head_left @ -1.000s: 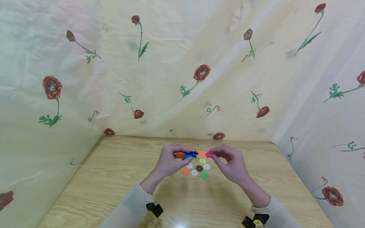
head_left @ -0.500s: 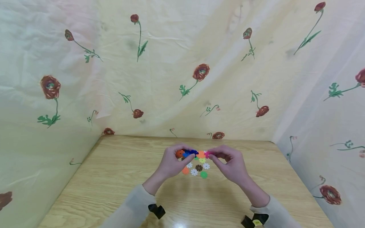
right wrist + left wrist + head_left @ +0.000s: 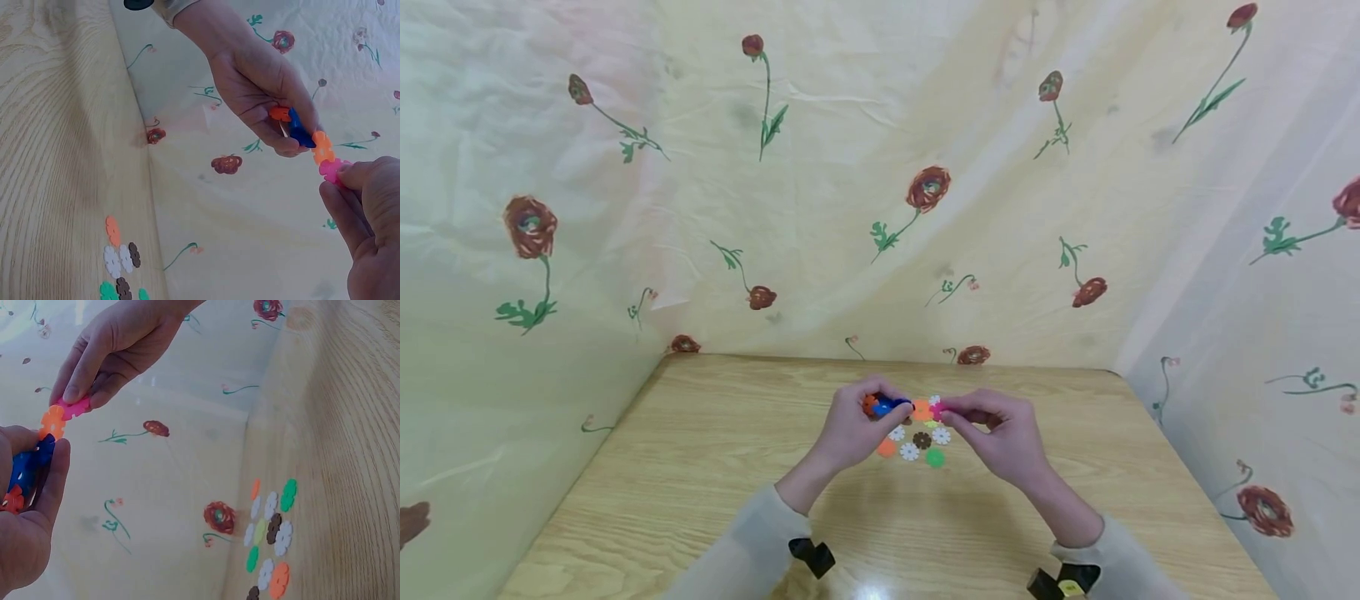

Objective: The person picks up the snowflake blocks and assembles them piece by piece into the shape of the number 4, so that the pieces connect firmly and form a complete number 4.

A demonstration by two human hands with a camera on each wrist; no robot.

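My left hand (image 3: 855,429) grips a short row of flower-shaped plastic snowflake discs above the table. In the left wrist view, a red-orange disc (image 3: 14,499), a blue disc (image 3: 22,472) and a dark blue disc (image 3: 45,450) lie partly hidden among its fingers. An orange disc (image 3: 52,423) sticks out past the thumb and fingertips, its edge against the dark blue one. On its other side is a pink disc (image 3: 332,170), which my right hand (image 3: 1009,433) pinches between thumb and forefinger. The pink and orange edges meet and overlap.
Several loose discs lie on the wooden table (image 3: 700,467) beneath the hands, among them a brown disc (image 3: 922,440), a green disc (image 3: 935,457) and a white disc (image 3: 909,451). A flower-printed cloth (image 3: 820,208) hangs behind and along both sides.
The left thumb and fingers have slid right, covering most of the dark blue disc. My right hand has shifted slightly left with the pink disc, and the orange disc has moved left too.
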